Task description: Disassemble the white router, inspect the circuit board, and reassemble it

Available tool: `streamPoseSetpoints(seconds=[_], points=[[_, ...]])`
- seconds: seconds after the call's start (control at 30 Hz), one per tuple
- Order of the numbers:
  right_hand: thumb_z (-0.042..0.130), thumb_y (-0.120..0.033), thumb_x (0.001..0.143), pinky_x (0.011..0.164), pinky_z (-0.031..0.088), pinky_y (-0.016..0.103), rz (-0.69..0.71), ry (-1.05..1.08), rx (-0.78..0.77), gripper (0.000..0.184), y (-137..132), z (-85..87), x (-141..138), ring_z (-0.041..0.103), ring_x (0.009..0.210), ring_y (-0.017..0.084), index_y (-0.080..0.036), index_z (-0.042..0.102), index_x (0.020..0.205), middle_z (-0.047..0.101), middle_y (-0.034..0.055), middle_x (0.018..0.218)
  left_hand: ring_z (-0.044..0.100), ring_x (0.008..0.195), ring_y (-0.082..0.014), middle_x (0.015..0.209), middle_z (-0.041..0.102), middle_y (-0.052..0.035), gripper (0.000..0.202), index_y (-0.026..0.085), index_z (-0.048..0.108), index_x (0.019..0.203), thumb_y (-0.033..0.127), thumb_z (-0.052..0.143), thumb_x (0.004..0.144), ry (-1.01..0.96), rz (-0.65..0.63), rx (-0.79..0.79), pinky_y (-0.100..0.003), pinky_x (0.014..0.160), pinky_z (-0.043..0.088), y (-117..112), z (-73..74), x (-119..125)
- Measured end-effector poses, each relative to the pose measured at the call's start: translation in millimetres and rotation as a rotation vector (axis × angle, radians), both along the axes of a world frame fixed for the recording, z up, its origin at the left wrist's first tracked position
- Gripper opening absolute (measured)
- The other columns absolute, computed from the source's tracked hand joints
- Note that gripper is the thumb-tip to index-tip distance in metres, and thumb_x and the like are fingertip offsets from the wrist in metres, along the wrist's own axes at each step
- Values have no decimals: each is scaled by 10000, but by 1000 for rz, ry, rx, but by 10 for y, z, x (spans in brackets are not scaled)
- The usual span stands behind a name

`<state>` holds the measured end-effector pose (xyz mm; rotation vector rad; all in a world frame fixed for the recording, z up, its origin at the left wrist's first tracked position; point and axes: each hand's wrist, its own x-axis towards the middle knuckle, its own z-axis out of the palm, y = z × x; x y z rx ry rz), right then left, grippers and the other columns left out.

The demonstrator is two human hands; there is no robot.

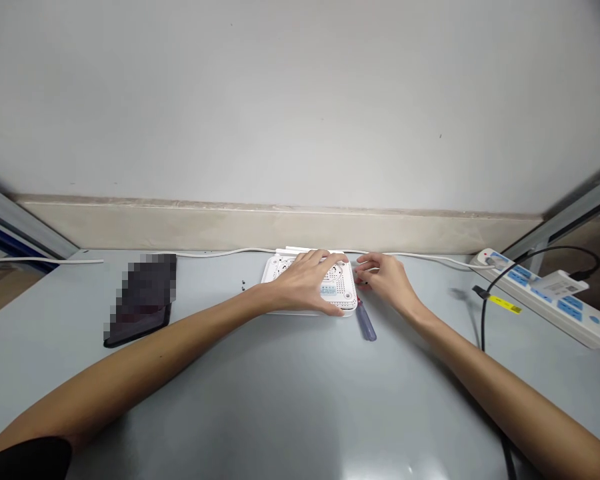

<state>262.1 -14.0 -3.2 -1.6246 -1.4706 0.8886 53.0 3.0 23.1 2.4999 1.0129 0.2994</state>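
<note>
A white router (351, 293) lies underside up near the back of the table, showing its vent holes and a pale label. My left hand (307, 280) spans it, thumb on the front edge and fingers across to the far side, gripping it. Just off the router's right edge is my right hand (383, 277), its fingers curved and a little apart, with nothing visible in them. A screwdriver (366, 322) with a bluish translucent handle lies below that hand, its tip end close to the router's corner. Small screws (243, 285) rest on the table left of the router.
A dark phone-like slab (145, 300), partly pixelated, lies at left. On the right stands a white power strip (550, 297) with a plugged-in adapter (560, 285). A black cable (483, 320) with a yellow tag runs forward; a white cable (220, 253) follows the wall.
</note>
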Motion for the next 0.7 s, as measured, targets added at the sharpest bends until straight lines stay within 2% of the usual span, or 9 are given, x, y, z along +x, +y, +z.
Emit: streamPoseSetpoints(seconds=[0.17,0.33,0.5,0.7], points=[[567,-195,788,554,571,288,-19,-114,110,135,1,26,41,670,581,153,-170,641,898,696,53,899,390,1255,-335,1350,433,-72,895,349,359,1382,624,722,611,-17,-2,-13,-472,1019,349,3,-18,-16],[562,-233,795,509,526,259,-21,-147,138,116,4,52,76,648,528,134,-179,631,871,689,32,861,393,1254,-338,1359,427,-75,881,352,366,1380,616,724,618,-27,-7,-20,-479,1013,354,0,-9,-24],[499,-192,784,462,445,240,48,-258,108,121,-11,91,62,565,440,104,-183,619,799,658,-1,706,398,1249,-324,1333,448,-76,868,334,381,1364,597,733,615,-22,-15,-1,-464,1018,352,9,9,-11],[497,-200,786,466,383,221,221,-352,63,137,-6,165,82,540,493,106,-186,631,764,635,-6,641,398,1248,-323,1342,445,-68,896,341,369,1375,581,748,599,-40,-23,7,-466,1031,333,10,17,-11]])
